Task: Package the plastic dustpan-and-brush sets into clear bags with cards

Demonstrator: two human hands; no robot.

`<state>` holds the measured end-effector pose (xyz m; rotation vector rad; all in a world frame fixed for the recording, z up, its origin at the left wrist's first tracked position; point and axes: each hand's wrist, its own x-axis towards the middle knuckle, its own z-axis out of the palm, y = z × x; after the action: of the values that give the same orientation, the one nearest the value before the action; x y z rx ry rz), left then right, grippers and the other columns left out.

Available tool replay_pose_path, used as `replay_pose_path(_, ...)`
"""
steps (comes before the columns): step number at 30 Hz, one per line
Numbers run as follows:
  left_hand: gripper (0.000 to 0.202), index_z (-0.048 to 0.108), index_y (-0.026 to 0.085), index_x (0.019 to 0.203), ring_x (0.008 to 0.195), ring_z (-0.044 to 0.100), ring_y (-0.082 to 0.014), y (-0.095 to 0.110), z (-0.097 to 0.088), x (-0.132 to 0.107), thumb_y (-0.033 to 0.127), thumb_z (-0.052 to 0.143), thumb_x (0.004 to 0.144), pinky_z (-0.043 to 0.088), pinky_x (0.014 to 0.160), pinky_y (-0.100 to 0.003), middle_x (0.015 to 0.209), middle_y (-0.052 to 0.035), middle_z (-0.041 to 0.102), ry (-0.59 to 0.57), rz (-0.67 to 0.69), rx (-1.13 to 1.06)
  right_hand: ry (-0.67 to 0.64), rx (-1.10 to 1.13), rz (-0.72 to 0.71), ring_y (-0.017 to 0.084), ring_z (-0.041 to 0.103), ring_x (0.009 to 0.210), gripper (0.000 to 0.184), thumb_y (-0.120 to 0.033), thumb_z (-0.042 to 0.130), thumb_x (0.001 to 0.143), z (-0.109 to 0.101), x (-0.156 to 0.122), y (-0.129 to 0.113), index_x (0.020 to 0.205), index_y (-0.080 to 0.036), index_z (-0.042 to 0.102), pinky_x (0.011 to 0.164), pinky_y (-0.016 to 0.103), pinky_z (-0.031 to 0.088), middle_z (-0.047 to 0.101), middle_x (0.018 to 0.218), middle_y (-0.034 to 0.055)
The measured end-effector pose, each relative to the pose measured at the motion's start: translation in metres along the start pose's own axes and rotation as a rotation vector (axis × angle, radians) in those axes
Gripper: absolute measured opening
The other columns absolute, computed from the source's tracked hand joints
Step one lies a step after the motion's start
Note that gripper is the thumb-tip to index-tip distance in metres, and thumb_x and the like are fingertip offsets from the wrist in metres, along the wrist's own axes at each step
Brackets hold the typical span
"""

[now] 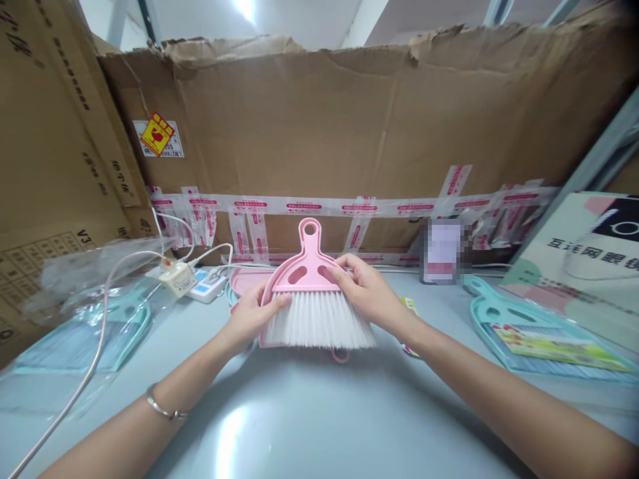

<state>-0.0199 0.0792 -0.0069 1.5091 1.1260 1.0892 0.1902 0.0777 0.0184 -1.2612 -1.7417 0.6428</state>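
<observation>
A pink hand brush (309, 269) with white bristles (319, 319) is held up over the table, handle upward. A pink dustpan (266, 297) sits behind it, its rim showing along the left side. My left hand (252, 309) is closed on the dustpan's left edge, thumb against the bristles. My right hand (367, 286) grips the brush's right side, fingers on the pink head near the slot. A small pink loop (341, 356) shows below the bristles; what it belongs to is hidden. Another pink piece (247, 282) lies behind my left hand.
A wrapped teal dustpan set (84, 339) lies left, another teal set (539, 332) right. A charger (177, 278) and power strip (207, 286) with cables stand back left. A phone with a blurred screen (442, 249) leans against a large cardboard box (299, 133). A printed box (579, 259) stands right.
</observation>
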Motion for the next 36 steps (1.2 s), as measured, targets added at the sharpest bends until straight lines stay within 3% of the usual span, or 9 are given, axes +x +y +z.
replay_pose_path(4, 0.055, 0.059, 0.015, 0.112, 0.098, 0.06, -0.0265, 0.001, 0.004, -0.002, 0.047, 0.066, 0.068, 0.047, 0.076, -0.032, 0.111, -0.0098, 0.065, -0.001, -0.022, 0.0, 0.035, -0.149, -0.028, 0.014, 0.047, 0.05, 0.028, -0.051, 0.044, 0.083, -0.004, -0.002, -0.007, 0.085, -0.024, 0.043, 0.05, 0.024, 0.03, 0.055, 0.056, -0.0042)
replay_pose_path(9, 0.05, 0.061, 0.015, 0.106, 0.091, 0.061, -0.0251, -0.001, 0.005, -0.002, 0.049, 0.065, 0.069, 0.047, 0.069, -0.03, 0.105, -0.0096, 0.066, 0.004, -0.022, 0.041, 0.132, -0.556, -0.183, 0.017, 0.052, 0.059, 0.031, -0.05, 0.049, 0.081, -0.021, 0.002, -0.015, 0.068, -0.022, 0.05, 0.054, 0.027, 0.031, 0.058, 0.062, 0.0014)
replay_pose_path(12, 0.047, 0.063, 0.015, 0.101, 0.09, 0.061, -0.0247, -0.003, 0.006, -0.003, 0.05, 0.064, 0.069, 0.046, 0.069, -0.028, 0.1, -0.0079, 0.067, 0.006, -0.001, 0.062, 0.209, -0.396, -0.215, 0.019, 0.056, 0.074, 0.024, -0.045, 0.056, 0.078, -0.025, 0.013, -0.014, 0.078, -0.021, 0.054, 0.063, 0.029, 0.039, 0.062, 0.082, 0.0048)
replay_pose_path(16, 0.042, 0.064, 0.017, 0.096, 0.086, 0.061, -0.0227, -0.004, 0.008, -0.005, 0.05, 0.063, 0.07, 0.045, 0.069, -0.027, 0.096, -0.0055, 0.068, 0.034, 0.007, 0.054, -0.176, 0.192, 0.01, 0.018, 0.061, 0.082, 0.036, -0.041, 0.059, 0.077, -0.012, 0.032, -0.005, 0.106, -0.02, 0.049, 0.069, 0.03, 0.047, 0.063, 0.099, 0.0071)
replay_pose_path(18, 0.043, 0.064, 0.016, 0.096, 0.085, 0.061, -0.0226, -0.003, 0.008, -0.005, 0.051, 0.062, 0.071, 0.046, 0.069, -0.028, 0.095, -0.006, 0.068, 0.02, -0.012, 0.03, -0.275, 0.314, 0.082, 0.016, 0.062, 0.077, 0.036, -0.04, 0.061, 0.077, -0.005, 0.041, -0.001, 0.104, -0.019, 0.051, 0.066, 0.028, 0.048, 0.065, 0.095, 0.0068)
replay_pose_path(21, 0.047, 0.062, 0.016, 0.106, 0.092, 0.06, -0.0244, -0.001, 0.005, -0.003, 0.049, 0.062, 0.072, 0.046, 0.077, -0.032, 0.098, -0.0075, 0.068, -0.062, -0.019, -0.017, -0.219, 0.204, 0.094, 0.013, 0.057, 0.063, 0.032, -0.044, 0.066, 0.071, 0.002, 0.052, 0.002, 0.084, -0.016, 0.058, 0.055, 0.024, 0.043, 0.063, 0.077, 0.0037)
replay_pose_path(24, 0.051, 0.059, 0.018, 0.115, 0.106, 0.056, -0.0268, 0.002, 0.003, 0.002, 0.046, 0.063, 0.073, 0.043, 0.087, -0.035, 0.107, -0.0087, 0.066, -0.091, 0.002, -0.023, -0.173, 0.108, 0.065, 0.011, 0.053, 0.058, 0.036, -0.05, 0.065, 0.07, 0.005, 0.058, 0.004, 0.081, -0.016, 0.059, 0.05, 0.023, 0.039, 0.06, 0.07, 0.0018)
replay_pose_path(29, 0.053, 0.058, 0.018, 0.117, 0.108, 0.055, -0.0282, 0.001, 0.004, 0.009, 0.05, 0.06, 0.074, 0.043, 0.087, -0.036, 0.107, -0.0088, 0.067, -0.036, -0.008, 0.003, -0.157, 0.162, -0.016, 0.015, 0.058, 0.072, 0.034, -0.045, 0.061, 0.074, 0.009, 0.057, 0.005, 0.09, -0.016, 0.057, 0.063, 0.026, 0.045, 0.063, 0.086, 0.0055)
replay_pose_path(36, 0.048, 0.059, 0.018, 0.116, 0.109, 0.055, -0.0262, -0.003, 0.007, 0.008, 0.044, 0.061, 0.075, 0.042, 0.089, -0.034, 0.11, -0.008, 0.066, -0.022, 0.062, -0.033, -0.152, 0.062, -0.072, 0.02, 0.057, 0.092, 0.024, -0.037, 0.053, 0.081, 0.013, 0.05, 0.003, 0.095, -0.017, 0.053, 0.078, 0.032, 0.045, 0.061, 0.101, 0.0071)
